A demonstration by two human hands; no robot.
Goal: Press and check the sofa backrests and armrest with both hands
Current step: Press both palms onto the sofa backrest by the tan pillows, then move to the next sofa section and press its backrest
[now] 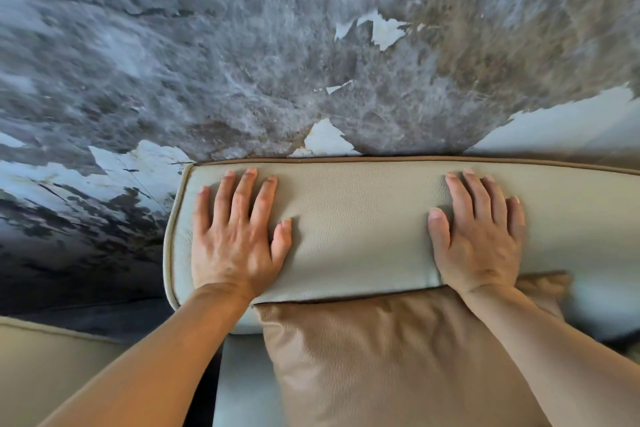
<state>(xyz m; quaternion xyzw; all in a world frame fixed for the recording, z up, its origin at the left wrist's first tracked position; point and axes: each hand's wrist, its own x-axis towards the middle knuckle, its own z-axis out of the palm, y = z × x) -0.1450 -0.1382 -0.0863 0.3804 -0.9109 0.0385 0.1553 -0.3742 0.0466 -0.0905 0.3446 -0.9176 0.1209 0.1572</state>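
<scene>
A cream leather sofa backrest with brown piping runs across the middle of the head view, its left end rounded. My left hand lies flat on its top near that left end, fingers spread, palm down. My right hand lies flat on the same backrest further right, fingers together, pointing toward the wall. Neither hand holds anything. Both forearms reach in from the bottom edge.
A tan leather cushion leans against the backrest, under my right forearm. Another cream sofa section sits at lower left, across a dark gap. Behind the backrest rises a grey wall with peeling white paint.
</scene>
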